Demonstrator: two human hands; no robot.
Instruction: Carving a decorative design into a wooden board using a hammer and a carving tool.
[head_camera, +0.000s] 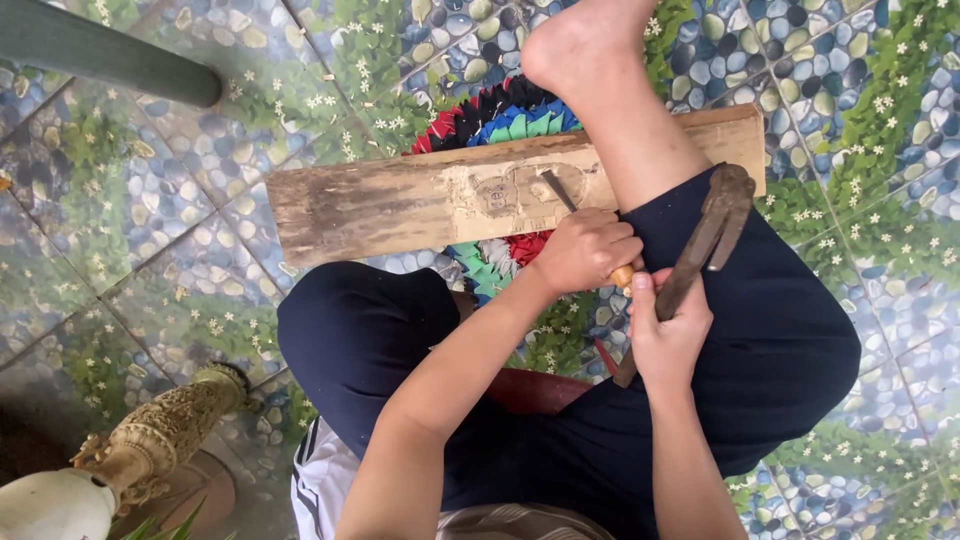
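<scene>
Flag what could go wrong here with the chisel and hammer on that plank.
1. The left hand grips the wooden-handled chisel close to where the rusty metal hammer in the right hand would land; a miss could hit the knuckles.
2. The weathered wooden plank seems pinned only by the bare leg; it may shift.
3. A slip could drive the blade toward that leg.

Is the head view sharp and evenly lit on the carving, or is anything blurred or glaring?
Head view: soft, even daylight, no glare; the pale wooden plank with its carved outline is sharp; the left hand on the chisel and the right hand gripping the dark rusty hammer show little blur; edges bend slightly.
</scene>
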